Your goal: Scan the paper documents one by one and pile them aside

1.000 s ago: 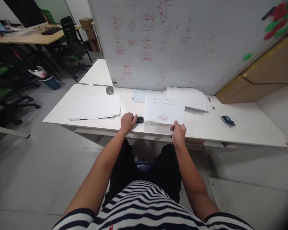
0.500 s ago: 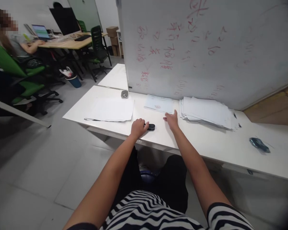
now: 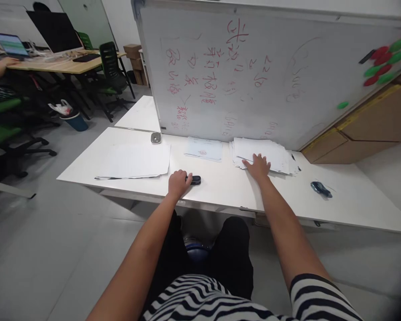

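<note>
My left hand [image 3: 178, 182] is curled on a small black stamp-like object [image 3: 195, 179] lying on the white table [image 3: 220, 187]. My right hand [image 3: 259, 166] lies open with fingers spread on the near left corner of a stack of white papers [image 3: 265, 154]. A single sheet with a red seal [image 3: 203, 148] lies flat between the two hands, against the whiteboard.
A whiteboard [image 3: 254, 71] with red writing stands along the table's far edge. A pile of white sheets [image 3: 135, 161] and a small grey device [image 3: 155, 137] lie at the left. A dark object [image 3: 320, 189] rests at the right. A person works at a desk [image 3: 53, 64] far left.
My right hand laid the sealed sheet down near the whiteboard, let go of it, and moved right onto the paper stack. My left hand stayed on the black object.
</note>
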Action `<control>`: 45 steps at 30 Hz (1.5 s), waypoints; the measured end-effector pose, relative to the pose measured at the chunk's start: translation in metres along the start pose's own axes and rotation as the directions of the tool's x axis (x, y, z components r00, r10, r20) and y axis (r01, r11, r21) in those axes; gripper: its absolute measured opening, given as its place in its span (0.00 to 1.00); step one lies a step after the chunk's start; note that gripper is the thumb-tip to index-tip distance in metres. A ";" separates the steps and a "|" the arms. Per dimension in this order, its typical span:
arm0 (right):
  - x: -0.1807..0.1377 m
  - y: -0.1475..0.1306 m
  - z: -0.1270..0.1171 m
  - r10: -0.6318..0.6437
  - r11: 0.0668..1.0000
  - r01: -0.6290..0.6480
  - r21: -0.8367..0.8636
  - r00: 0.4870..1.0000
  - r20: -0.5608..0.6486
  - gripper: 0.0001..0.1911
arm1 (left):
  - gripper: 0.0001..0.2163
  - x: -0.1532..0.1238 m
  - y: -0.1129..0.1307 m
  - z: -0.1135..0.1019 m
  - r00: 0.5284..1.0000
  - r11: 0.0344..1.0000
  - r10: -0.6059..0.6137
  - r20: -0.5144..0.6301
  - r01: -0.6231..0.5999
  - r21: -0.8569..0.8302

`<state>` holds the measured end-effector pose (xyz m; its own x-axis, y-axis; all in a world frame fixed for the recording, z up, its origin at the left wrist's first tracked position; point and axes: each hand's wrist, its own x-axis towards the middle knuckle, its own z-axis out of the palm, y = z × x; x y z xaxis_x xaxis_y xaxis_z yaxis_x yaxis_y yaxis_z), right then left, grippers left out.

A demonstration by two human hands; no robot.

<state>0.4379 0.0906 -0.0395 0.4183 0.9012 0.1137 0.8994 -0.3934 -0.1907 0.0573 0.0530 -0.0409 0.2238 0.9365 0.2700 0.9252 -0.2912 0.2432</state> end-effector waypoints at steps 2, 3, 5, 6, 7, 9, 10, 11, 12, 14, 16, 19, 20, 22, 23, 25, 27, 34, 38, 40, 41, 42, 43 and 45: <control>0.000 0.001 0.003 -0.053 0.998 0.052 -0.039 0.999 -0.007 0.33 | 0.19 0.000 -0.001 0.000 1.000 1.000 0.002 -0.006 -0.002 -0.015; -0.002 -0.001 0.003 -0.075 0.995 0.074 -0.061 0.997 -0.021 0.31 | 0.19 0.000 -0.001 0.001 1.000 1.000 0.001 -0.011 -0.002 -0.023; -0.005 -0.005 0.000 -0.108 0.989 0.103 -0.104 0.993 -0.041 0.25 | 0.19 0.000 -0.002 0.002 1.000 0.999 -0.003 -0.018 0.003 -0.032; -0.006 -0.007 -0.002 -0.113 0.987 0.107 -0.123 0.993 -0.037 0.23 | 0.19 0.000 -0.002 0.002 1.000 0.999 -0.004 -0.019 0.003 -0.034; -0.006 -0.008 -0.005 -0.110 0.985 0.106 -0.139 0.994 -0.024 0.21 | 0.19 0.000 -0.002 0.002 1.000 0.999 -0.004 -0.018 0.004 -0.038; -0.004 -0.008 -0.012 -0.094 0.982 0.097 -0.165 0.995 0.023 0.18 | 0.19 0.000 -0.002 0.002 1.000 0.999 -0.004 -0.013 0.003 -0.046; -0.002 -0.007 -0.015 -0.087 0.980 0.093 -0.177 0.995 0.046 0.18 | 0.19 0.000 -0.002 0.001 1.000 0.999 -0.005 -0.009 0.004 -0.047; 0.000 -0.005 -0.018 -0.082 0.978 0.092 -0.188 0.995 0.063 0.18 | 0.19 0.000 -0.002 0.001 1.000 0.999 -0.007 -0.006 0.006 -0.045; 0.003 -0.002 -0.020 -0.080 0.976 0.093 -0.196 0.994 0.073 0.18 | 0.19 0.000 -0.001 0.001 1.000 0.999 -0.009 -0.004 0.009 -0.039; 0.008 0.002 -0.025 -0.075 0.974 0.090 -0.206 0.994 0.081 0.17 | 0.19 0.000 -0.001 0.000 1.000 1.000 -0.012 -0.003 0.012 -0.025; 0.012 0.007 -0.027 -0.067 0.975 0.085 -0.206 0.993 0.092 0.16 | 0.19 0.000 -0.001 0.000 1.000 1.000 -0.009 -0.007 0.009 -0.025; 0.015 0.011 -0.029 -0.070 0.976 0.094 -0.195 0.990 0.125 0.17 | 0.19 0.000 -0.001 0.001 1.000 1.000 -0.004 -0.020 0.003 -0.030; 0.016 0.012 -0.030 -0.074 0.977 0.100 -0.191 0.988 0.138 0.17 | 0.19 0.000 -0.001 0.002 1.000 1.000 -0.002 -0.026 0.001 -0.029; 0.016 0.012 -0.031 -0.087 0.975 0.116 -0.187 0.984 0.156 0.19 | 0.19 0.000 -0.002 0.002 0.999 1.000 0.004 -0.041 -0.004 -0.020; 0.015 0.012 -0.032 -0.102 0.972 0.132 -0.192 0.982 0.160 0.21 | 0.19 0.000 -0.002 0.003 0.999 1.000 0.006 -0.049 -0.007 -0.015; 0.013 0.011 -0.034 -0.145 0.960 0.180 -0.214 0.975 0.170 0.24 | 0.19 0.000 -0.002 0.003 0.998 1.000 0.009 -0.060 -0.009 -0.011; 0.012 0.010 -0.037 -0.185 0.945 0.228 -0.235 0.964 0.193 0.26 | 0.18 0.000 -0.003 0.004 0.998 1.000 0.009 -0.065 -0.010 -0.015; 0.008 0.006 -0.044 -0.166 0.967 0.203 -0.155 0.960 0.225 0.40 | 0.19 0.000 -0.003 0.005 0.997 1.000 0.006 -0.080 -0.008 -0.022; 0.008 0.000 -0.040 -0.081 0.985 0.111 -0.132 0.973 0.216 0.50 | 0.18 0.000 -0.003 0.003 0.998 1.000 0.015 -0.067 -0.015 0.000; 0.009 -0.006 -0.037 -0.042 0.988 0.072 -0.139 0.978 0.204 0.53 | 0.19 0.000 -0.003 0.004 0.998 1.000 0.015 -0.062 -0.014 0.014; 0.009 -0.009 -0.036 -0.031 0.988 0.060 -0.144 0.980 0.195 0.54 | 0.19 0.000 -0.003 0.004 0.998 1.000 0.015 -0.063 -0.014 0.018; 0.010 -0.013 -0.035 -0.024 0.987 0.053 -0.150 0.982 0.190 0.55 | 0.19 0.000 -0.003 0.004 0.998 1.000 0.014 -0.066 -0.013 0.022; 0.011 -0.018 -0.034 -0.022 0.986 0.053 -0.160 0.982 0.190 0.55 | 0.19 0.000 -0.003 0.004 0.997 1.000 0.017 -0.070 -0.015 0.025; 0.013 -0.026 -0.032 -0.024 0.980 0.064 -0.186 0.977 0.213 0.55 | 0.19 0.000 -0.003 0.005 0.996 0.999 0.024 -0.080 -0.022 0.032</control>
<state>0.4240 0.1072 -0.0017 0.3603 0.9283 -0.0922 0.9323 -0.3617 0.0018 0.0557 0.0553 -0.0464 0.2211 0.9104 0.3496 0.9296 -0.3052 0.2068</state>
